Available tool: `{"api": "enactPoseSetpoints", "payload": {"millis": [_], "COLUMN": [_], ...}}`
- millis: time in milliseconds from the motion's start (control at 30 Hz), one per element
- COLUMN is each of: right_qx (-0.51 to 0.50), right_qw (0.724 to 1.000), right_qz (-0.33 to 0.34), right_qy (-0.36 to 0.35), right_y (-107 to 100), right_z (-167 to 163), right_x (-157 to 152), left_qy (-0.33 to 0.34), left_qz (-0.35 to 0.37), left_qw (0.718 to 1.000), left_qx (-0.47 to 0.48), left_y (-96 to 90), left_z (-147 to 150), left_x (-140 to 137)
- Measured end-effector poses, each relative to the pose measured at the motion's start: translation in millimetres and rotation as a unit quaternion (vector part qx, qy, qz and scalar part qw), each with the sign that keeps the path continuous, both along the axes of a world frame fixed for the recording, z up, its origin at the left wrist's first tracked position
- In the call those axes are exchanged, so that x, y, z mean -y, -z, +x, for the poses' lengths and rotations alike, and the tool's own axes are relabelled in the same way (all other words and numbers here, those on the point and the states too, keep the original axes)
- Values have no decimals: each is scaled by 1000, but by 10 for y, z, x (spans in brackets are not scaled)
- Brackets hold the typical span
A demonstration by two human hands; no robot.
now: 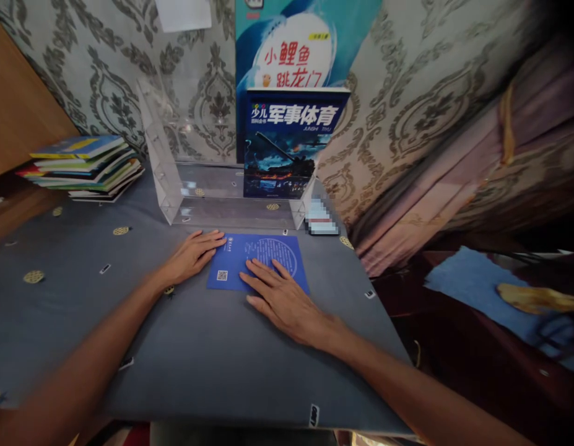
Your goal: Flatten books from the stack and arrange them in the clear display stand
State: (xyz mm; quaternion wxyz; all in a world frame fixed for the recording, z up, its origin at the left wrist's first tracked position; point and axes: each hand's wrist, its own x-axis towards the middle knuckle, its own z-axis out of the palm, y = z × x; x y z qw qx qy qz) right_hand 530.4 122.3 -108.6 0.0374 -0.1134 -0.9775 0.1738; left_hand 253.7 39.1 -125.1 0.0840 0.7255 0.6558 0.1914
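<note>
A blue printed sheet or thin booklet (pixel 233 257) with a QR code and a circle of white text lies flat on the grey tablecloth. My right hand (pixel 280 294) rests on it with fingers spread, covering part of the text. At its upper left edge, my left hand (pixel 196 253) lies palm down, fingertips touching the corner. Just behind stands a clear acrylic book rack (pixel 166 186). A dark blue book (pixel 280 152) with a tank on its cover leans upright in the rack's right side, and a larger teal book (pixel 249 56) rises behind it.
A stack of books (pixel 89 167) sits at the back left. Beside the rack's right foot lies a phone-like object (pixel 321 220) with a blurred-out screen. A pinkish curtain (pixel 435 179) hangs at right, above a blue cloth (pixel 472 282). Patterned wallpaper (pixel 212 93) covers the wall behind.
</note>
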Motion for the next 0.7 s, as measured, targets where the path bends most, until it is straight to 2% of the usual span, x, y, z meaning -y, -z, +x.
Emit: {"api": "enactPoseSetpoints", "payload": {"millis": [267,433,700], "right_qx": [-8,-8,28], "right_qw": [995,987,973], "right_qz": [11,56,102], "right_qy": [94,152,206], "right_y": [44,87,78], "right_z": [30,68,43], "right_x": [-338,-531,-518], "left_qy": [-2,-1,-29], "left_qz": [1,5,4], "left_qw": [1000,999,998], "left_qx": [-21,-32,-63], "left_y": [31,18,9], "left_z": [-11,-12,92], "left_x": [-12,-4,12]}}
